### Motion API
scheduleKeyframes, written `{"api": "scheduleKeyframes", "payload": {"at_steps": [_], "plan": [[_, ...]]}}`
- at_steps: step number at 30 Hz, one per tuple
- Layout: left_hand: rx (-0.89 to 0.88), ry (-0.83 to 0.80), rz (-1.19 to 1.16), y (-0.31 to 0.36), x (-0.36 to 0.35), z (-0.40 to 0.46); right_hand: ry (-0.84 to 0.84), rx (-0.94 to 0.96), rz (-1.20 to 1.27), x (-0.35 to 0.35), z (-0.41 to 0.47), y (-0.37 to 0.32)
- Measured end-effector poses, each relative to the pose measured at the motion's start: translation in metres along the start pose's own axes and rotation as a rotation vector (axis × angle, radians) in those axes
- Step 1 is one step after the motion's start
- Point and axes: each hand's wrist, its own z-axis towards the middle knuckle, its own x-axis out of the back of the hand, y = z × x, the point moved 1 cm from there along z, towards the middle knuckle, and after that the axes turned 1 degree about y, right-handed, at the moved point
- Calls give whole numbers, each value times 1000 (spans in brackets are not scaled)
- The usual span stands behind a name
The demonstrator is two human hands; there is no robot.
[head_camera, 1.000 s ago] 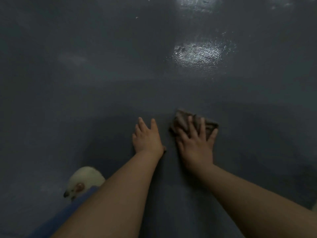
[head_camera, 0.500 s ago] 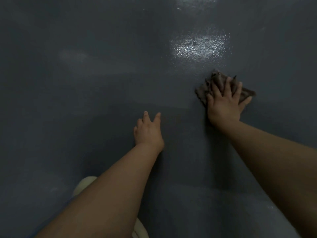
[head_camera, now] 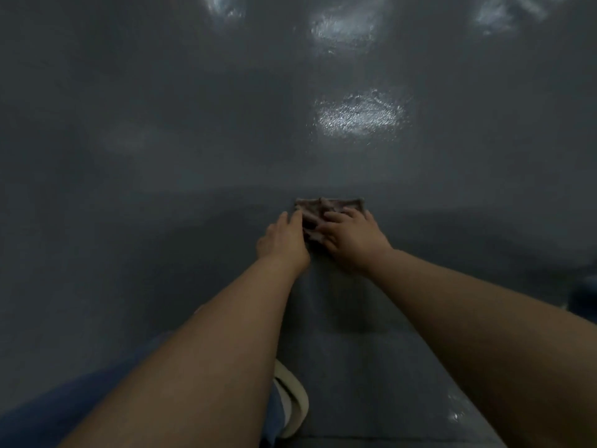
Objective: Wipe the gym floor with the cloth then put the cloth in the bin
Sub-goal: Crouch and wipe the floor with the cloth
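A brown cloth (head_camera: 336, 205) lies bunched on the dark grey gym floor (head_camera: 161, 156), straight ahead of me. My right hand (head_camera: 353, 242) presses on the cloth's near right part, its fingers spread over the fabric. Beside it, my left hand (head_camera: 284, 239) lies flat on the floor with its fingertips touching the cloth's left edge. Most of the cloth's near half is hidden under my fingers. No bin shows in this view.
Bright wet-looking light patches (head_camera: 357, 116) gleam on the floor beyond the cloth and along the top. My white shoe (head_camera: 292, 405) and blue trouser leg (head_camera: 64, 412) sit below my left arm. A dark blue shape (head_camera: 583, 295) shows at the right edge.
My right hand swept the cloth out to the far right, then back to the centre. My left hand shifted forward and right until it met the cloth.
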Motion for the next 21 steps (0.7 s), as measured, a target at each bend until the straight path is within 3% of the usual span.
{"api": "scheduleKeyframes", "payload": {"at_steps": [8, 21], "plan": [[-66, 106, -73, 16, 31, -94, 52, -276, 160, 36, -99, -20], [-113, 178, 43, 13, 40, -128, 185, -270, 249, 59, -124, -36]]}}
